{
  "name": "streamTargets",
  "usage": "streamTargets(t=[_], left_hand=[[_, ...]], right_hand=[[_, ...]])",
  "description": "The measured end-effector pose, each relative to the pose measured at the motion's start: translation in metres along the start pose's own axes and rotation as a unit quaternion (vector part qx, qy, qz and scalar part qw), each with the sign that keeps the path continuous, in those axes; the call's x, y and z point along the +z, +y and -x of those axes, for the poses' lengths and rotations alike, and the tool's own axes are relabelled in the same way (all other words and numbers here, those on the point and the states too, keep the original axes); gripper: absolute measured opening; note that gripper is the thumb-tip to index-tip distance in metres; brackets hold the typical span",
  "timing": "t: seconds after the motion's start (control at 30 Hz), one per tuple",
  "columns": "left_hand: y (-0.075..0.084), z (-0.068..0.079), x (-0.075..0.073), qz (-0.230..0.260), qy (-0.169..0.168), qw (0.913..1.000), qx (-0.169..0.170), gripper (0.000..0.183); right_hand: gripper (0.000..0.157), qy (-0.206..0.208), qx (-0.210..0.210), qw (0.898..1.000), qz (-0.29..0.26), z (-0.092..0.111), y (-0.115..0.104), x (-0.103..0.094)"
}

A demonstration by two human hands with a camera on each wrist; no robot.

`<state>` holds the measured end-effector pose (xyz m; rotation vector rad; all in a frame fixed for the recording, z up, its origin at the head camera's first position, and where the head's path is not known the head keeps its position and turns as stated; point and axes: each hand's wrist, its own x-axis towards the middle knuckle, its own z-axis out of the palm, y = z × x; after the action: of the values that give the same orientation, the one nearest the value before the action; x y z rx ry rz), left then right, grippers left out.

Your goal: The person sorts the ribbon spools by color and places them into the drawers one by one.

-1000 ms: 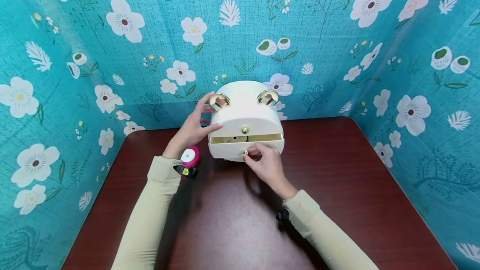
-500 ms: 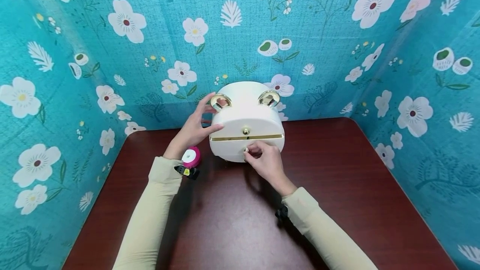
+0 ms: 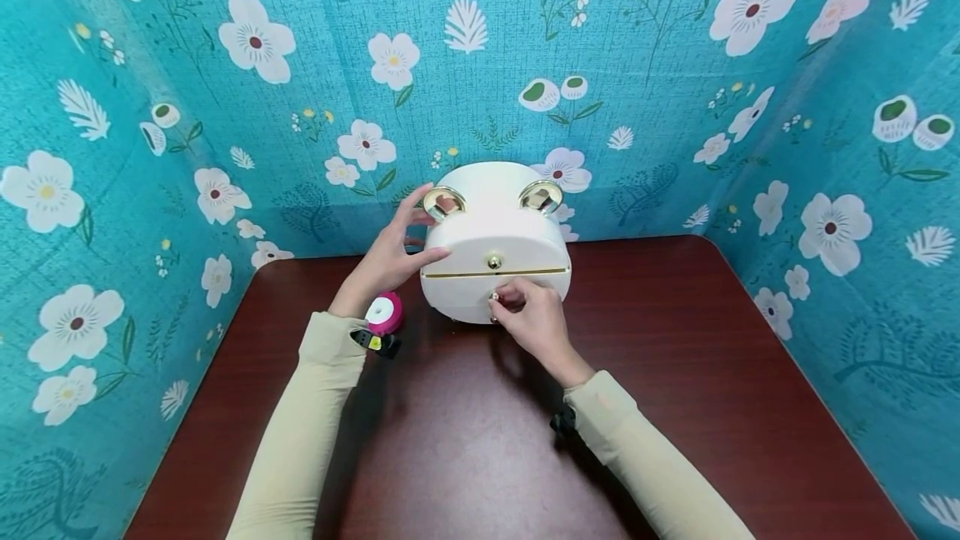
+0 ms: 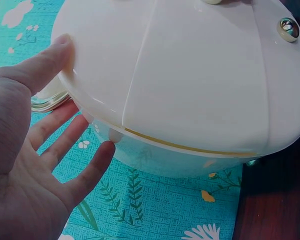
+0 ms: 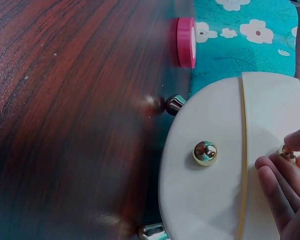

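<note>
One white box [image 3: 491, 227], standing near the far edge of the table [image 3: 675, 357]; we judge it light, stiff, slippery. Left hand [image 3: 390, 250]: fingers spread, resting against its side. Right hand [image 3: 534, 315]: pinching a gold knob [image 5: 288, 154], our surest hold on the smooth drawer [image 3: 453, 297].

Free tabletop [image 3: 675, 340] right of the white box [image 3: 495, 227], pink roll [image 3: 385, 313] obstructing front left, cloth wall [image 3: 450, 65] behind

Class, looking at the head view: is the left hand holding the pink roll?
No, the left hand touches the white box, while the pink roll lies on the table.
</note>
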<state>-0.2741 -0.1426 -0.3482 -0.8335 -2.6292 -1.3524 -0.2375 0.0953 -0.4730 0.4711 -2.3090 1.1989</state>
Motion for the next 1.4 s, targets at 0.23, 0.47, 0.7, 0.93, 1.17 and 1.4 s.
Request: streamTargets(t=[0.23, 0.47, 0.7, 0.93, 1.17, 1.4], left_hand=[[-0.0003, 0.0000, -0.0005, 0.004, -0.001, 1.0000, 0.000, 0.090], [-0.0017, -0.0009, -0.0002, 0.010, -0.005, 0.9999, 0.000, 0.090], [-0.0021, -0.0006, -0.0004, 0.009, -0.003, 1.0000, -0.002, 0.091], [-0.0012, -0.0012, -0.0014, 0.012, -0.005, 0.9999, -0.004, 0.090], [-0.0014, -0.0019, -0.0018, 0.013, -0.005, 0.9999, -0.005, 0.090], [-0.0026, -0.0006, -0.0012, 0.016, -0.005, 0.9998, -0.010, 0.091]], right_hand=[[0.011, 0.000, -0.002, 1.000, 0.000, -0.0008, -0.0001, -0.0005], [0.012, 0.002, -0.007, 1.000, 0.006, -0.0010, 0.0001, -0.0005], [0.011, -0.001, 0.001, 1.000, 0.014, -0.0028, 0.0003, 0.0001], [0.011, 0.004, -0.003, 1.000, 0.015, -0.0044, 0.0017, 0.0011], [0.011, 0.002, -0.001, 1.000, 0.007, -0.0059, 0.0033, 0.0022], [0.011, -0.003, 0.006, 1.000, 0.005, -0.0054, 0.0032, 0.0020]])
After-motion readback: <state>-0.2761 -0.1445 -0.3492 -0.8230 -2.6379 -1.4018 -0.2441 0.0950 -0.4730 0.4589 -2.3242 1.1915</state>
